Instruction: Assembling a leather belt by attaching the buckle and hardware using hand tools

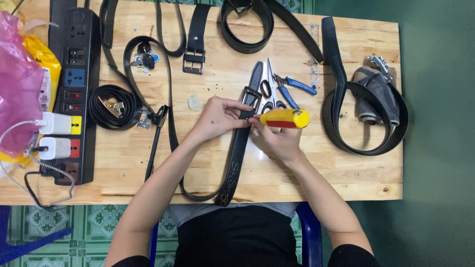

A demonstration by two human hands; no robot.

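Pale pine bench (346,173) across most of the frame, green floor to the right. At far left, pink plastic bag (17,84) over a yellow packet, pushed to the edge away from the work. Next to it, black power strip (74,94) lying lengthwise, two white chargers (55,134) plugged in low down, cable trailing off the bench's front edge. Right of that, coiled black belt (113,106) with a metal clip on top, wound tight to save room. Further along, loose black straps looping through upper centre, a bunch of keys (144,58), a square silver buckle (194,63) near the top.

At centre, long black belt (236,158) running from the front edge up to its rectangular buckle (251,96), laid straight toward the body so the buckle end sits in easy reach. Left hand (217,118) closed in a pinch on the belt just below the buckle, pinning it flat and steady. Right hand (277,138) wrapped shut around a yellow-and-red handled screwdriver (286,118), handle lying sideways, tip hidden behind the fingers at the belt; probably braced there for leverage.

Just above, scissors (269,89) and blue-handled pliers (294,86) parked within reach. At far right, wide black belt loop (341,113) circling grey rolled cloth (378,94), a small metal tool (381,63) beside it.
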